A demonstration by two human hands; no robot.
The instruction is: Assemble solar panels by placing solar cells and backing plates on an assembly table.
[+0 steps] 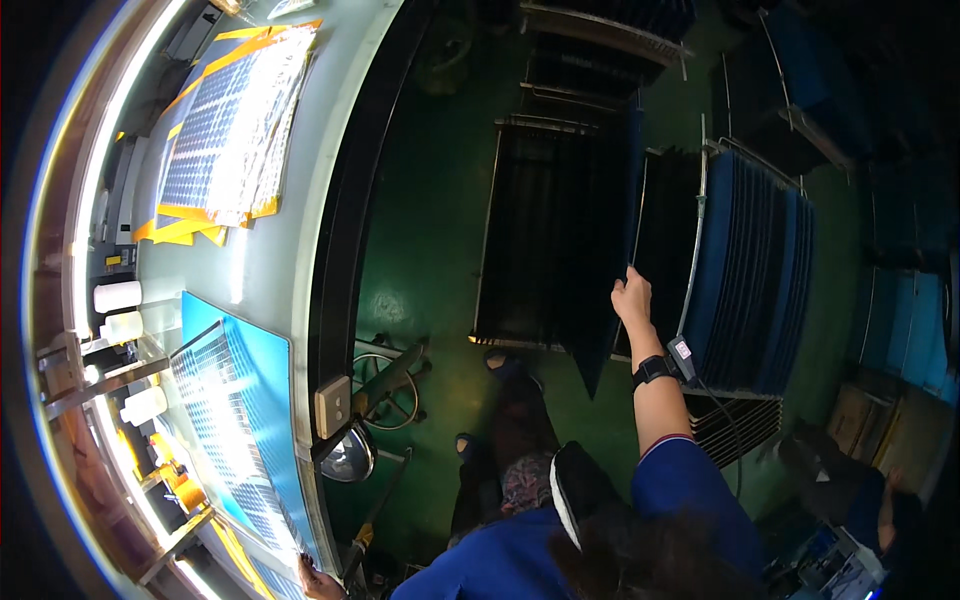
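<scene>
My right hand [632, 298] reaches out over the racks, its fingers closed on the edge of a dark blue sheet [596, 365]. That sheet hangs at a slant beside a dark rack, and one corner points down toward the floor. At the bottom left, my left hand [318, 580] is only partly in view. Its fingers are at the lower end of a gridded sheet [225, 410] and appear to pinch its edge. Beneath the gridded sheet lies a light blue board [265, 350] on the lit worktable [335, 130].
More gridded sheets with orange edging [215, 140] lie stacked farther up the table. White spools [118, 296] stand at its left side. A rack of blue sheets [750, 270] is to my right. A wheeled stool [390, 390] stands by the table. Another person [850, 490] is at the lower right.
</scene>
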